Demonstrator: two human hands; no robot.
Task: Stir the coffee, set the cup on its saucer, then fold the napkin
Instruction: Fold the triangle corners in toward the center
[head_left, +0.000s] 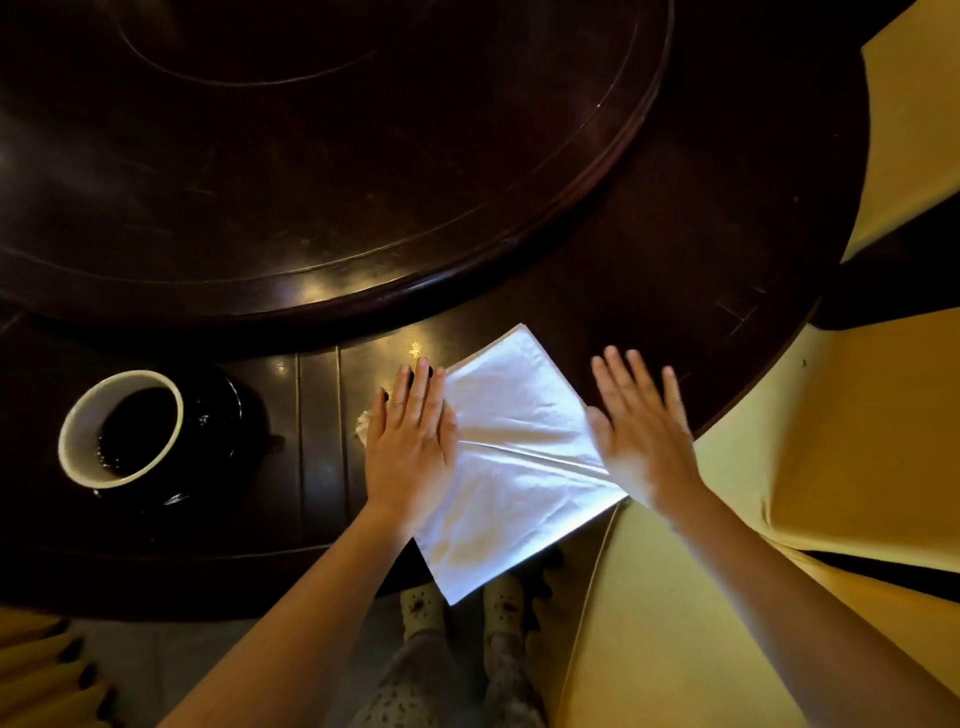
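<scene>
A white napkin lies folded on the dark wooden table, tilted like a diamond, with its near corner hanging over the table edge. My left hand presses flat on the napkin's left side, fingers straight. My right hand is flat and slightly blurred at the napkin's right edge, fingers spread. To the left, a dark cup with a pale rim holds black coffee and stands on a dark saucer. No spoon is visible.
A large round raised turntable fills the middle of the table. Yellow covered chairs stand to the right and near me. My legs and pale shoes show below the table edge.
</scene>
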